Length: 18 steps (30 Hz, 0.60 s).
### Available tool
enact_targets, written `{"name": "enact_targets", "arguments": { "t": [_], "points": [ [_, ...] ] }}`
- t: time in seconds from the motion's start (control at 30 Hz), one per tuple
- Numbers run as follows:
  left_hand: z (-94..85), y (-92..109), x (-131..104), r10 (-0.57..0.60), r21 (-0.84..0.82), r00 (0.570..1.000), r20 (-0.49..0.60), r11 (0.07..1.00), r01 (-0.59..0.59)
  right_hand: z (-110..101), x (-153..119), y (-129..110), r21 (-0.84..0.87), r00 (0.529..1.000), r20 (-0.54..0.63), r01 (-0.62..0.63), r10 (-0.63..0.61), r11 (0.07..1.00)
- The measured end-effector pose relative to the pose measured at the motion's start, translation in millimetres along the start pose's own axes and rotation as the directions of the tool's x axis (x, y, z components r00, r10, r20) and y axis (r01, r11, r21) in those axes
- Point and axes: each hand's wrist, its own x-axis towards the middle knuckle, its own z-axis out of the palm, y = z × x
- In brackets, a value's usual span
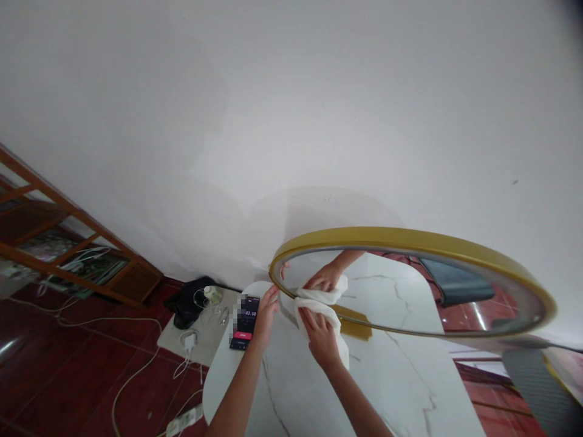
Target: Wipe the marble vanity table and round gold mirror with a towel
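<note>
On the white, dark-veined surface [296, 391] in the head view, a gold-rimmed mirror [405, 291] stands near the wall [291, 121]. The right hand [321, 337] holds a white cloth [342, 352] against the left part of its glass. The left hand [268, 306] has its fingers at the mirror's left rim; whether they grip it, I cannot tell. Just left of that hand lies a phone [248, 321].

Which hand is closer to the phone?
The left. The left hand is just right of the phone, at the mirror's edge; the right hand is farther right, on a white cloth against the mirror.
</note>
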Motion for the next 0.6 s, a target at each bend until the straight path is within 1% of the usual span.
{"name": "enact_targets", "arguments": {
  "t": [0.07, 0.17, 0.23, 0.3, 0.37, 0.43, 0.6],
  "points": [
    [2.8, -5.2, -1.0, -0.001, -0.006, 1.000, -0.026, 1.000, 0.001, -3.3, 0.0, -2.8, 0.027, 1.000, 0.018, 0.006, -0.006, 1.000],
    [10.0, -16.0, -2.3, -0.026, -0.014, 0.998, -0.057, 1.000, 0.025, -12.8, 6.9, -10.5, 0.089, 0.998, 0.042, 0.033, -0.037, 0.996],
    [16.6, -24.3, -3.1, -0.070, -0.018, 0.996, -0.055, 0.997, 0.069, -17.4, 10.6, -12.3, 0.125, 0.997, 0.061, 0.036, -0.043, 0.992],
    [24.2, -32.8, -4.6, -0.132, -0.024, 0.991, -0.039, 0.991, 0.131, -17.7, 9.0, -8.3, 0.149, 0.996, 0.084, 0.014, -0.027, 0.989],
    [32.1, -41.1, -7.0, -0.201, -0.030, 0.979, -0.032, 0.979, 0.200, -13.2, 0.6, 2.1, 0.161, 0.994, 0.108, -0.029, 0.011, 0.987],
    [40.0, -48.9, -10.2, -0.274, -0.035, 0.960, -0.051, 0.962, 0.272, -5.2, -13.8, 18.0, 0.157, 0.988, 0.137, -0.089, 0.067, 0.984],
    [59.2, -63.8, -16.6, -0.448, -0.072, 0.888, -0.105, 0.894, 0.442, 16.5, -58.8, 65.0, 0.108, 0.954, 0.184, -0.260, 0.238, 0.959]
  ]
}}
